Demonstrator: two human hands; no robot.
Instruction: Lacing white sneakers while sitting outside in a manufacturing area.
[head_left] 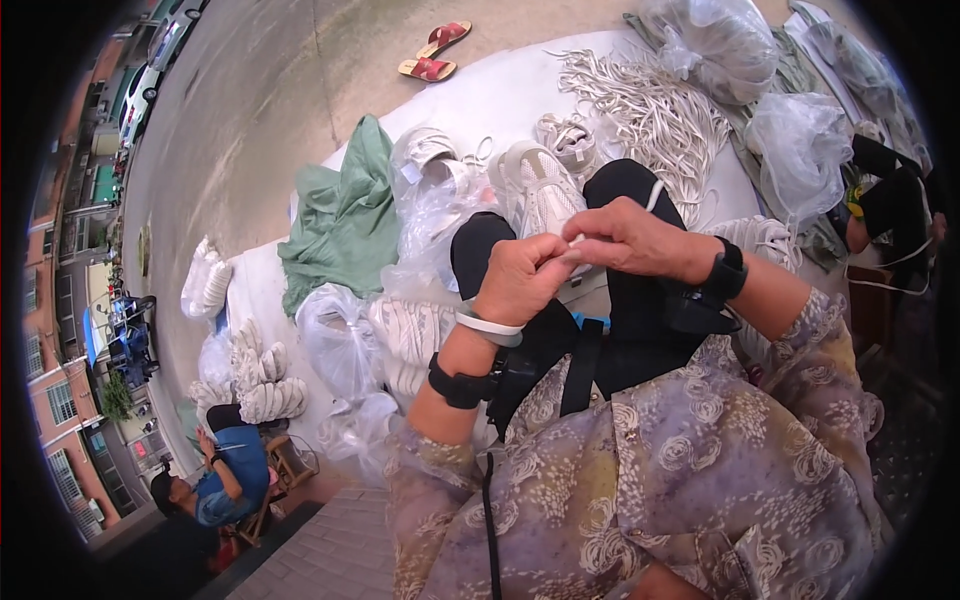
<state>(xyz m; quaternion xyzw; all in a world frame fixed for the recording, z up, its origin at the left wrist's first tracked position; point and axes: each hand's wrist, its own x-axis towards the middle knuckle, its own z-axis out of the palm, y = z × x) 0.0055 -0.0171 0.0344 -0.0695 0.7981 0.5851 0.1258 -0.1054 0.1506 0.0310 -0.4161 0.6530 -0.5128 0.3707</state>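
Note:
My left hand (pixel 525 272) and my right hand (pixel 638 240) meet fingertip to fingertip above my lap, both closed in a pinch. Between them shows a small whitish bit of shoelace, and a white shoelace end (pixel 656 194) sticks up behind my right hand. Just beyond the fingers, a white and beige sneaker (pixel 545 185) points away between my knees, its heel end hidden by my hands. Another pale shoe (pixel 505 180) lies against its left side. How the lace runs inside my fingers is hidden.
Loose white laces (pixel 660 110) spread over the white ground sheet (pixel 520 80). Nearby are a green cloth (pixel 345 220), clear plastic bags (pixel 340 325), bundled shoes (pixel 410 330) and red sandals (pixel 428 69). A person in blue (pixel 235 475) sits at lower left; another person's dark-clad leg (pixel 890 200) is at right.

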